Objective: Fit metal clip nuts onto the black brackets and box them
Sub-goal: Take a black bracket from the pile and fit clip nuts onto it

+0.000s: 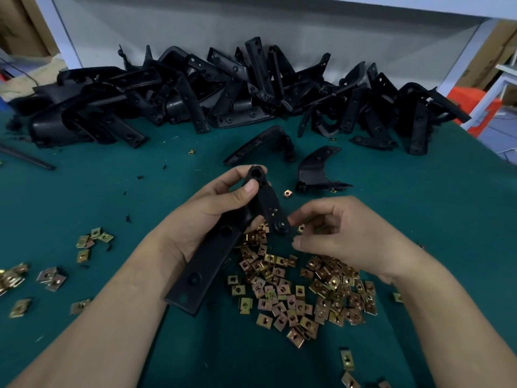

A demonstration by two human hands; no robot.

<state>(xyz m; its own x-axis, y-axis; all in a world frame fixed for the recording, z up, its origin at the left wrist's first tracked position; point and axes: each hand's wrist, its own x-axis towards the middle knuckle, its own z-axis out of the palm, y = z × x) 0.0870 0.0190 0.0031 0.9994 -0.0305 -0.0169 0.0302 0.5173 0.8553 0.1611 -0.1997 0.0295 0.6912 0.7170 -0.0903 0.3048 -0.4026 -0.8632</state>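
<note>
- Black bracket is gripped in the left hand. The thumb lies across its upper face and the fingers wrap behind. The long leg runs down past the wrist.
- The bracket's short leg runs from above the thumb down to a round end. That end sits just off the right fingertips, over the top edge of the nut pile.
- Right hand hovers curled over the pile, thumb and index tips aimed at that round end.
- One clip nut shows between those tips. Can't tell if it's pinched or just lying under them.
- Step, my read: pick a nut and slide it onto the bracket. No nut visible on this bracket yet.
- Doing it well:
  - Take a single nut with its open side facing the bracket edge.
  - Push it straight on until the nut's hole lines up with the bracket's hole.
  - Brace the left thumb close to the fitting point so the part doesn't twist.
- Risks: lifting two nuts stuck together, or seating one cocked.
- Surface is a dark green mat.
  - Stray nuts lie well left of the left hand.
  - Two loose brackets lie just beyond the fingertips.
  - A big bracket heap runs along the back.
- Room: grey wall panel behind the heap, something orange far right. No box in view.
</note>
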